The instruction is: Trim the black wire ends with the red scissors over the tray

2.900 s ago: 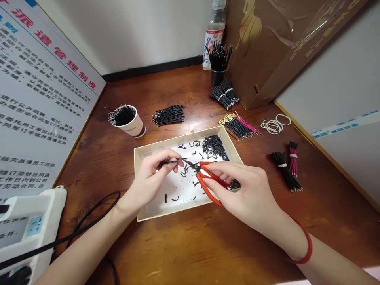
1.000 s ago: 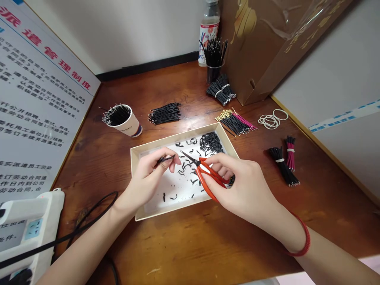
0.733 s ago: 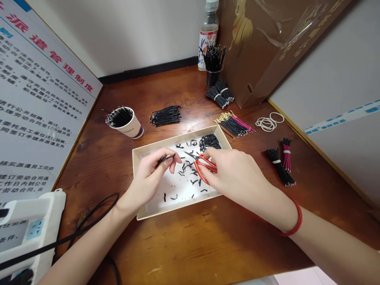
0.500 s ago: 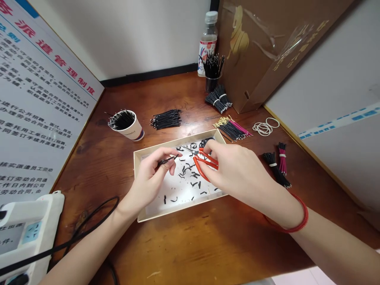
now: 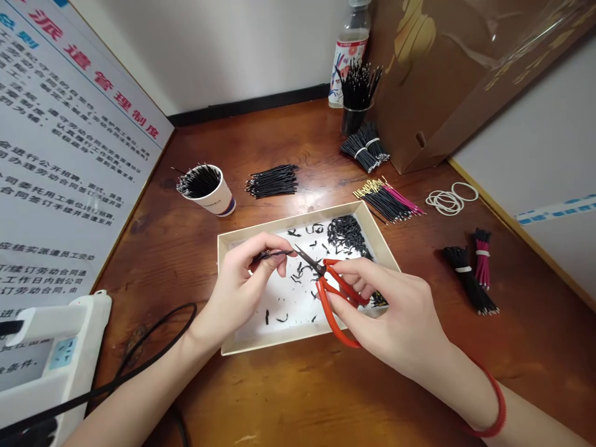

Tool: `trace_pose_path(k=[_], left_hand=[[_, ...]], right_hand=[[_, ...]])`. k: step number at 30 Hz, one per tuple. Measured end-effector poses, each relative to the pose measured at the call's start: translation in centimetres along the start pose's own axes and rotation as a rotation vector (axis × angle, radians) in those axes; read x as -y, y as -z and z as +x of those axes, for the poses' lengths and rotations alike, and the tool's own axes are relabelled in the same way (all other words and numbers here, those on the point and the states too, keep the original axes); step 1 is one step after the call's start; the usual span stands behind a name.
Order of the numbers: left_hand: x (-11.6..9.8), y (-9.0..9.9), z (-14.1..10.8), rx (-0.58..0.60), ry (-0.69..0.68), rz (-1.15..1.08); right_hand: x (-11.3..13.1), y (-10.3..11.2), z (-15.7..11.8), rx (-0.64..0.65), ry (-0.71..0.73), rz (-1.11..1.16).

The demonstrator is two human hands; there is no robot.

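Note:
My left hand [image 5: 249, 282] pinches a short black wire [image 5: 279, 252], its tip poking out past the fingertips toward the right. Red-handled scissors [image 5: 342, 288] are in my right hand [image 5: 395, 310], fingers through and around the handles. Their dark blades lie slightly parted, with the points close to the wire's tip. Both hands are over a shallow cardboard tray [image 5: 298, 347] with a white bottom. Small black clippings [image 5: 300, 271] are scattered in it, and a dense pile of black pieces [image 5: 347, 234] fills its far right corner.
Behind the tray stand a paper cup of wires [image 5: 218, 200] and a row of black wires [image 5: 272, 181]. To the right lie black and pink wires [image 5: 395, 202], rubber bands [image 5: 449, 200] and tied bundles [image 5: 465, 273]. A bottle [image 5: 349, 56] and large carton [image 5: 433, 93] stand at the back.
My right hand has drawn back to the right and nearer, and the scissors now show more fully with their handles wider apart. The left hand keeps its pinch. The whole view has shifted slightly.

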State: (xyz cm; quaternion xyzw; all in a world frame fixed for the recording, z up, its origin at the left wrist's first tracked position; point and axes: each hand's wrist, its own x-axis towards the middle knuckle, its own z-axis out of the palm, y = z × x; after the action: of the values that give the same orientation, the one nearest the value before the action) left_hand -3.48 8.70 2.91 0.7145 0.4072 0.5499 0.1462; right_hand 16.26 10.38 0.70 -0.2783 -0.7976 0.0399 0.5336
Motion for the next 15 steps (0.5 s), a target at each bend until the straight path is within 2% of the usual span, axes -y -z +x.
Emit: trace_pose_path(k=[15], left_hand=[[0.00, 0.05, -0.04, -0.008, -0.001, -0.002]], right_hand=[[-0.02, 0.00, -0.03, 0.020, 0.016, -0.020]])
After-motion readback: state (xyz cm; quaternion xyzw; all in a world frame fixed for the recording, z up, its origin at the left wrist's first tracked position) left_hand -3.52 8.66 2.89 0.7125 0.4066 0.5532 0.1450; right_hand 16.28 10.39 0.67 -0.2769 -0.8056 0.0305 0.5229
